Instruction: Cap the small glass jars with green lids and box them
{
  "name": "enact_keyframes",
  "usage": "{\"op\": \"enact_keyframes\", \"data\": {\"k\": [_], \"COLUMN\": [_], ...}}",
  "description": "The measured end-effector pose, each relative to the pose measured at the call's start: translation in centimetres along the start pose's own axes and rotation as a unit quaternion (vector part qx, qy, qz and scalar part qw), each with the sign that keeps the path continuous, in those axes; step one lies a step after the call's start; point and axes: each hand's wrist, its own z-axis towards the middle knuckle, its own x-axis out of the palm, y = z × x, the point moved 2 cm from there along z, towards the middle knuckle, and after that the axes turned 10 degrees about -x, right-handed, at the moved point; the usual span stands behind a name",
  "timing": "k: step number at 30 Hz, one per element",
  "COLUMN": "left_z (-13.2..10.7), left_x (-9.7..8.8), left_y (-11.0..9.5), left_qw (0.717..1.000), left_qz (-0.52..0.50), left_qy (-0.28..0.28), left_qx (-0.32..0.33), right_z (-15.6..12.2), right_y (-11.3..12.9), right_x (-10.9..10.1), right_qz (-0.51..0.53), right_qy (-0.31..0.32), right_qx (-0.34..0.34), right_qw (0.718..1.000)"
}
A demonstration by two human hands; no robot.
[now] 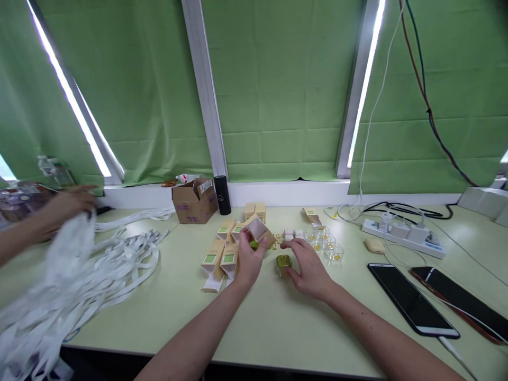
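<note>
My left hand (pixel 251 259) is closed on a small kraft paper box (pixel 257 228), tilted, with its pale inside showing and a green patch by my fingers. My right hand (pixel 307 267) curves around a small olive-green block (pixel 283 261) on the table, apparently in a clear cup. Thumb and fingers are spread apart, the thumb beside the block; whether it touches is unclear. Several more kraft boxes (pixel 212 259) with green windows stand left of my left hand, some with flaps hanging open. Beyond my right hand are clear cups (pixel 336 253) with yellow centres and small white pieces (pixel 292 233).
A brown carton (pixel 194 201) and a black cylinder (pixel 222 194) stand by the wall. At left, another person's hand (pixel 67 209) lifts white straps (pixel 99 275) from a heap. Two phones (pixel 413 299), a power strip (pixel 405 238) and cables lie at right.
</note>
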Motion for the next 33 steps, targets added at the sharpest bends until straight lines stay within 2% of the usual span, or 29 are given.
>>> {"op": "enact_keyframes", "data": {"k": [5, 9, 12, 15, 18, 21, 27, 33], "left_z": [0.2, 0.4, 0.4, 0.1, -0.5, -0.9, -0.9, -0.7], "left_x": [-0.1, 0.0, 0.1, 0.2, 0.3, 0.4, 0.1, 0.3], "left_y": [0.3, 0.9, 1.3, 1.3, 1.0, 0.6, -0.1, -0.5], "left_qw": [0.999, 0.996, 0.994, 0.989, 0.979, 0.978, 0.993, 0.981], "left_qz": [0.049, 0.081, 0.095, 0.124, 0.186, 0.201, 0.104, 0.140], "left_qy": [-0.014, -0.004, 0.031, 0.061, 0.063, 0.057, 0.021, 0.035], "left_qx": [-0.009, -0.033, -0.047, -0.061, -0.050, -0.017, 0.055, 0.126], "right_z": [0.2, 0.4, 0.5, 0.4, 0.4, 0.3, 0.3, 0.3], "right_y": [-0.2, -0.8, -1.2, -1.6, -1.7, -1.9, -2.2, -1.8], "right_x": [0.2, -0.2, -0.5, -0.6, -0.6, -0.7, -1.6, -2.2], "right_qz": [-0.063, -0.114, -0.139, -0.155, -0.160, -0.163, -0.155, -0.100], "right_qy": [0.092, 0.105, 0.114, 0.119, 0.114, 0.084, -0.023, -0.129], "right_qx": [0.057, 0.100, 0.125, 0.129, 0.122, 0.105, 0.093, 0.089], "right_qw": [0.992, 0.983, 0.976, 0.972, 0.973, 0.977, 0.983, 0.983]}}
